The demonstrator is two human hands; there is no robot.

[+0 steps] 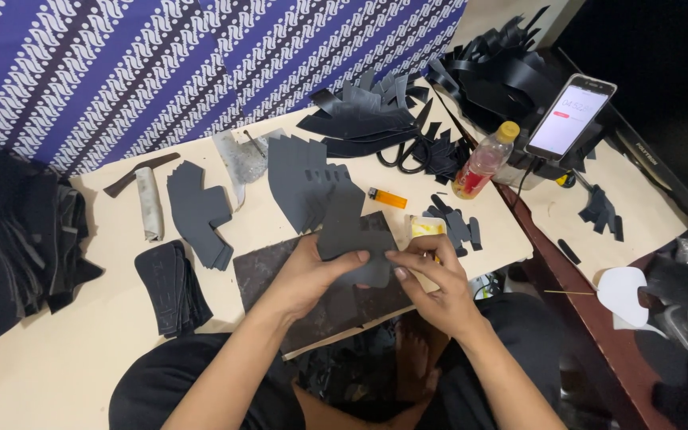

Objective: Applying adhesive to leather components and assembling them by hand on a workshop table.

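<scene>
Grey cut piece (349,231) pinched by left hand (306,275), right hand (431,279); lower edge hidden behind fingers.

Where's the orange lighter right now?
In the head view, the orange lighter lies on the table, right of centre, between the fanned grey cut pieces and the small plastic bottle, beyond both hands.

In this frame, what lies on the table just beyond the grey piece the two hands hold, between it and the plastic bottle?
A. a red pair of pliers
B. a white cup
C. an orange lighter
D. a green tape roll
C: an orange lighter lies flat on the table, past the grey cut piece pinched by the left hand and right hand, short of the plastic bottle.
</scene>
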